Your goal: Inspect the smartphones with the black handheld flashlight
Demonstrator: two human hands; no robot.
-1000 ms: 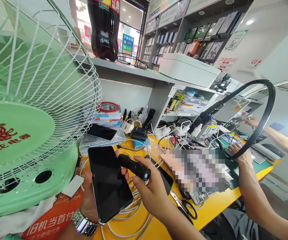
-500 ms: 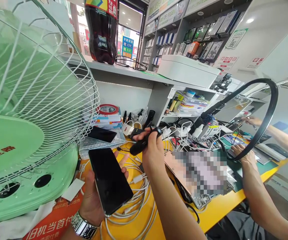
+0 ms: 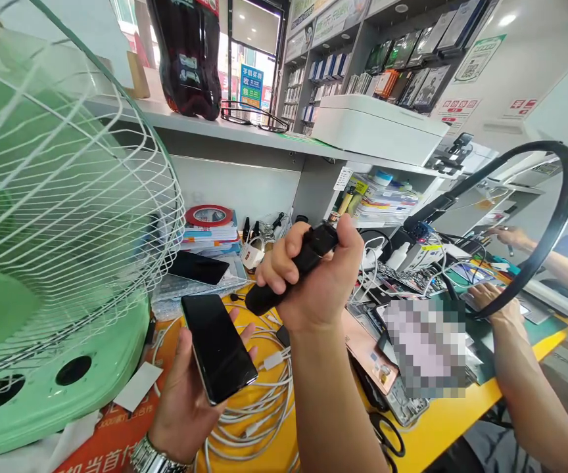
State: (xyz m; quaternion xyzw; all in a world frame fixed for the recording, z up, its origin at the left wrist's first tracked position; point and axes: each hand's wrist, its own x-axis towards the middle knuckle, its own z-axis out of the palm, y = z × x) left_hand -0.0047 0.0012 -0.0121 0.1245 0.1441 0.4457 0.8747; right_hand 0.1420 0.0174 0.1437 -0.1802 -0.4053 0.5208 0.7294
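Note:
In my left hand (image 3: 185, 401) lies a smartphone (image 3: 219, 348) with a dark, glossy screen facing up. The thumb is along its near edge and the fingertips show past the far side. My right hand (image 3: 313, 282) is wrapped round a black hand-held tool (image 3: 284, 276) with a thick grip, raised above the table to the right of the phone. The tool's head points up and away, and its exact kind is unclear. Beneath both hands, coiled white cables (image 3: 259, 407) lie on the yellow table (image 3: 417, 440).
A green fan (image 3: 101, 217) stands close on the left. Another phone (image 3: 198, 267) rests on bubble wrap behind. Loose phone parts (image 3: 373, 355) lie at right, partly blurred. A co-worker's hand (image 3: 496, 302) works there beneath a black curved arm (image 3: 555, 217). A cola bottle (image 3: 185, 59) stands on the shelf.
My right hand has turned and lifted slightly, so its fingers now show curled round the black tool. The phone in my left hand has shifted a little, and the view has moved slightly.

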